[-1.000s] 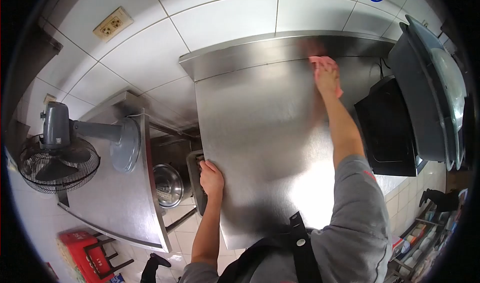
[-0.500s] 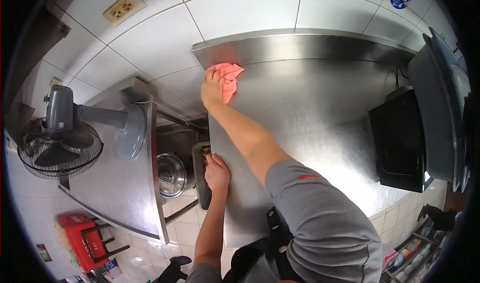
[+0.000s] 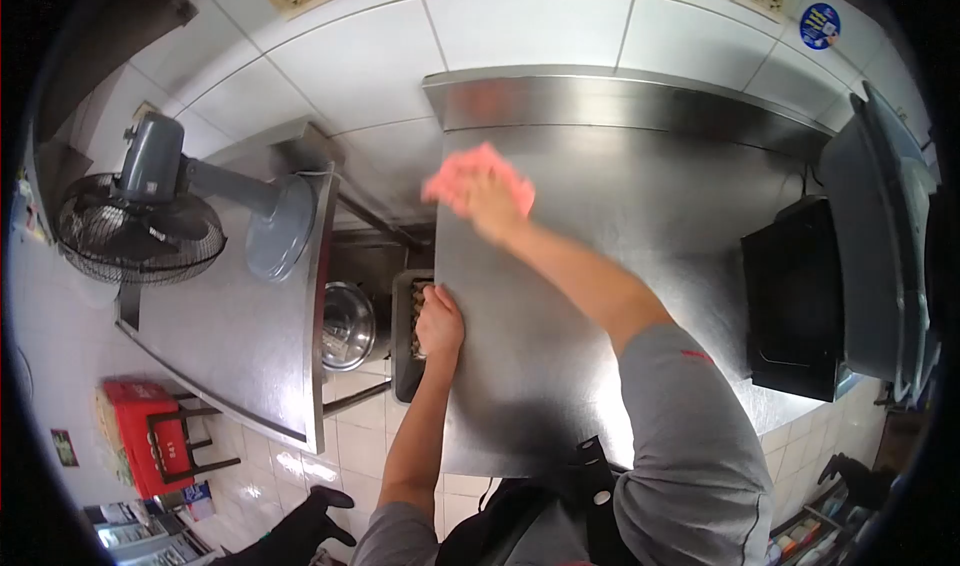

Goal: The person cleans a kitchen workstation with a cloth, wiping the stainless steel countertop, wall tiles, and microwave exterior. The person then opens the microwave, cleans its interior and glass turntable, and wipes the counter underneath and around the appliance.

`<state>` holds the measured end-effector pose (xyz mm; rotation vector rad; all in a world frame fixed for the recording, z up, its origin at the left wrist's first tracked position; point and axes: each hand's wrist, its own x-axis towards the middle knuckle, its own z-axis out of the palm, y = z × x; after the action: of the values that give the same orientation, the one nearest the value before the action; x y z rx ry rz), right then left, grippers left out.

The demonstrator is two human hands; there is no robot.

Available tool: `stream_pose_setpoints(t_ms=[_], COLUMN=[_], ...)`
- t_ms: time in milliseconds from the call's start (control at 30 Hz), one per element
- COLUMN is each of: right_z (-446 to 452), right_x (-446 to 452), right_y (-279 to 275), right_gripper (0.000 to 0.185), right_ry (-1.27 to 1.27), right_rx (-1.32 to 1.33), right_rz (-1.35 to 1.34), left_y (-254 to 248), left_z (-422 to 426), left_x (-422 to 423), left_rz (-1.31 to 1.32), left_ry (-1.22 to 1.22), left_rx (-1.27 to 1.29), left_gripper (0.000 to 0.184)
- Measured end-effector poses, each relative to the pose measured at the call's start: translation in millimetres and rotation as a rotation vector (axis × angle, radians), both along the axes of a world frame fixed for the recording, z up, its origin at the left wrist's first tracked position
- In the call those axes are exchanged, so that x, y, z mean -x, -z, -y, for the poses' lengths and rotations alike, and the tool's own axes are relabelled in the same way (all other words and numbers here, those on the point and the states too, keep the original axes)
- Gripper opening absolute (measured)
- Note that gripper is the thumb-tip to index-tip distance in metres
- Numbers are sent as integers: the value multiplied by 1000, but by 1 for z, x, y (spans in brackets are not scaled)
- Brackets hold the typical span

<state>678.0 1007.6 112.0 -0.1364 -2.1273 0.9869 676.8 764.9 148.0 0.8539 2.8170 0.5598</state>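
Observation:
My right hand lies over a pink cloth near the back left corner of the steel table, its outline a little blurred. The cloth spreads past the fingers and hangs partly over the left edge. My left hand is closed round the table's left edge, lower down, with its fingertips curled over the side. Just beyond that hand, below the tabletop, is a grey tray with small brown pieces in it.
A grey fan stands on a second steel table at left. Between the tables sits a metal pot. A black box and stacked grey tubs are at right. A red chair stands lower left.
From the table's back right, my right hand swept to the back left corner with the cloth, then came slightly forward and right. My left hand stays on the left edge. The view has shifted.

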Motion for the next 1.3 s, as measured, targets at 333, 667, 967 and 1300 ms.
stream_pose_setpoints(t_ms=[333,667,967,1300], right_z=[62,1,250,1], right_x=[-47,-11,-253,-186], right_y=[-38,-26,-96,-39], right_gripper=[44,47,53,43], right_ry=[212,521,-53,1021], right_rx=[-808,-640,-292,-529], right_rz=[621,518,511,577], left_y=[0,-10,62,0], left_z=[-1,-1,24,147], left_x=[2,4,47,-3], left_rz=[15,99,981,1142], left_ry=[-11,-27,-223,-464], left_rx=[-41,-34,-893,-1014], left_gripper=[32,39,59,46])
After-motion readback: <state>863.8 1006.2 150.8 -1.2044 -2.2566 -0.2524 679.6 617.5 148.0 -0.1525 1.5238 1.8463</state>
